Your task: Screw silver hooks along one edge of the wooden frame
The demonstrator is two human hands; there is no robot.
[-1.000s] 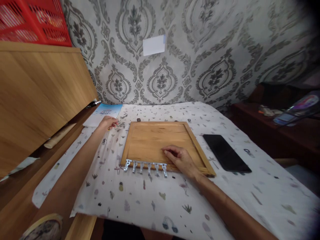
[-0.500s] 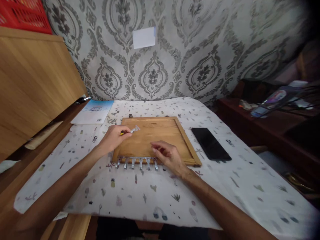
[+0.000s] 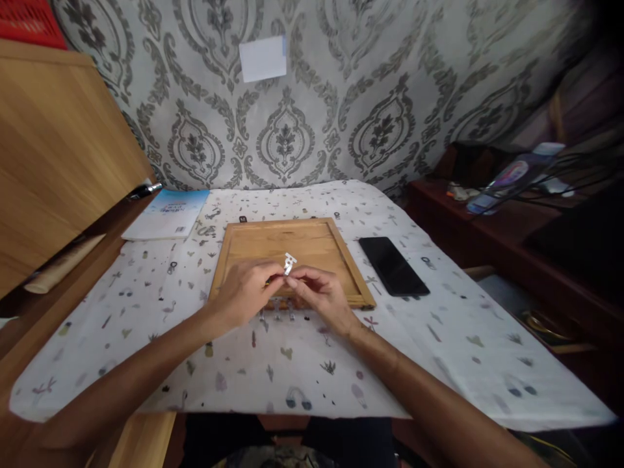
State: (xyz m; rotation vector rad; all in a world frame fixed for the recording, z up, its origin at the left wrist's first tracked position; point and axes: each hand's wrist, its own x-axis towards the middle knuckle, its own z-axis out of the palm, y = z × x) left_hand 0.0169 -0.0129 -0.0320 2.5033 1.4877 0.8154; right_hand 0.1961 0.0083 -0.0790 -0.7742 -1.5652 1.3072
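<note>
A shallow wooden tray (image 3: 312, 244) lies on the patterned cloth in front of me. Both hands meet over its near edge. My left hand (image 3: 246, 292) is closed round a thin tool with a yellow bit showing. My right hand (image 3: 319, 292) pinches a small silver metal bracket (image 3: 289, 262) between thumb and fingers, and the bracket stands up between the two hands. A row of silver metal hooks (image 3: 277, 315) lies along the tray's near edge, mostly hidden under my hands.
A black phone (image 3: 394, 265) lies right of the tray. A blue and white booklet (image 3: 166, 213) sits at the back left by a wooden cabinet (image 3: 53, 149). A dark side table (image 3: 492, 221) with clutter stands at the right. The patterned wall is close behind.
My left hand came from the far left of the cloth, carrying the thin tool, to the tray's near edge. My right hand lifted off the tray and now pinches the bracket.
</note>
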